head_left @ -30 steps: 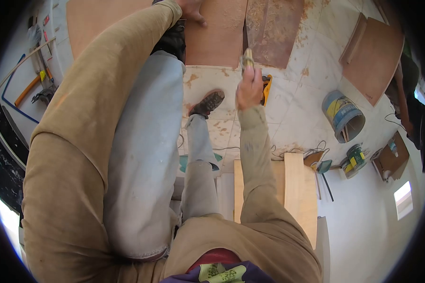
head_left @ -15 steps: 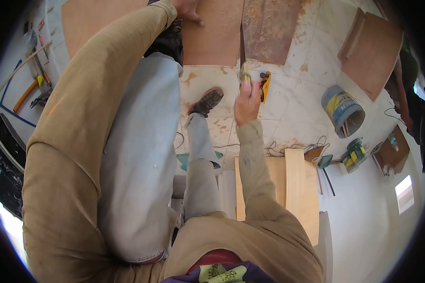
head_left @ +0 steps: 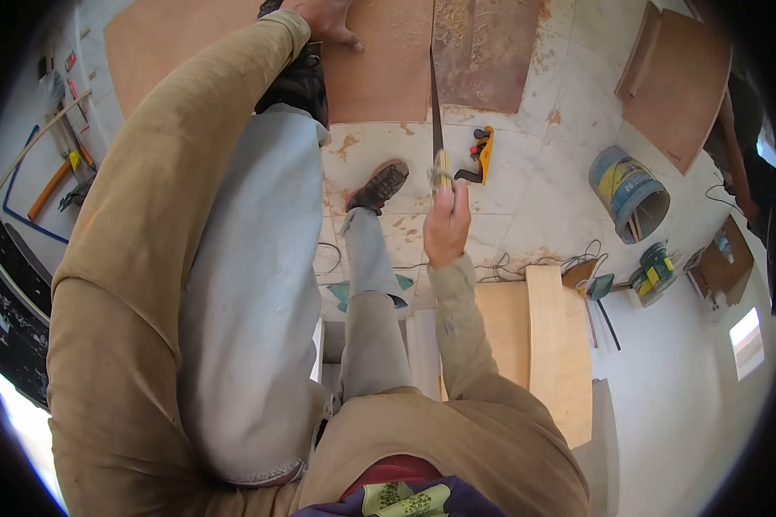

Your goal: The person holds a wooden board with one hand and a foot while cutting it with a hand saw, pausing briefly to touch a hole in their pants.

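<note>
A handsaw [head_left: 436, 116] is gripped at its handle by my right hand [head_left: 447, 226], its narrow blade pointing up the view into the line between two brown boards. My left hand [head_left: 323, 19] lies with fingers apart on the left board [head_left: 375, 73], beside my black shoe. The right board [head_left: 483, 60] is strewn with wood shavings. A yellow hand plane [head_left: 485, 157] rests on the tiled floor to the right of the saw.
A paint-stained bucket [head_left: 628, 194], a green can [head_left: 655, 269] and a leaning brown panel [head_left: 677, 90] are at the right. Pale planks [head_left: 543, 345] lie by my right arm, near a cable. An orange-handled tool [head_left: 50, 189] lies at the left.
My right hand has pulled the saw back toward my body, and more of the blade shows below the boards. My left hand stays on the left board.
</note>
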A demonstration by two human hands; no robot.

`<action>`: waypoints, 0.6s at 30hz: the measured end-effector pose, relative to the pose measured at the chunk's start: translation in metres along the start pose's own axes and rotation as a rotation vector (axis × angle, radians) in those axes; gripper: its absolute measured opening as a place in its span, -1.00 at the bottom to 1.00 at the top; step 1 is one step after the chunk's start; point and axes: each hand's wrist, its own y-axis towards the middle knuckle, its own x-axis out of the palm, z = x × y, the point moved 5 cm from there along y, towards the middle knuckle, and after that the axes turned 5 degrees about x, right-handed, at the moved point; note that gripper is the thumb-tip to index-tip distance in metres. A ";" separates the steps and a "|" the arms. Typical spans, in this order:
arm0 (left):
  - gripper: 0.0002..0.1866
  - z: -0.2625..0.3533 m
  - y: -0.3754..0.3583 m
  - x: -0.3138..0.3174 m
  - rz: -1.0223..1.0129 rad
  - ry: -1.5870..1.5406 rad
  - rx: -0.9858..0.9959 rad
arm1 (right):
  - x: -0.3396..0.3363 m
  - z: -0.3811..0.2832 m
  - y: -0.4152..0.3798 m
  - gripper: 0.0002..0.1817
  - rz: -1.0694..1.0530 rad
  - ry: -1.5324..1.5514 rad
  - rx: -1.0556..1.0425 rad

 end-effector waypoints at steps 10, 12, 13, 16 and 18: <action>0.51 0.004 -0.003 -0.002 -0.013 0.019 -0.022 | 0.061 -0.076 0.155 -0.56 0.160 -0.022 -0.314; 0.51 -0.002 0.002 -0.006 -0.003 0.026 -0.021 | 0.036 -0.037 0.084 -0.61 0.139 -0.033 -0.240; 0.51 -0.001 0.002 -0.005 -0.008 0.009 -0.014 | 0.020 -0.016 0.039 -0.65 0.085 0.007 -0.135; 0.51 -0.004 0.004 -0.002 -0.019 0.023 -0.025 | -0.016 0.008 -0.039 -0.67 0.005 0.049 -0.014; 0.51 -0.003 -0.001 0.003 -0.040 0.021 -0.021 | 0.010 -0.011 0.018 -0.66 0.054 -0.006 -0.126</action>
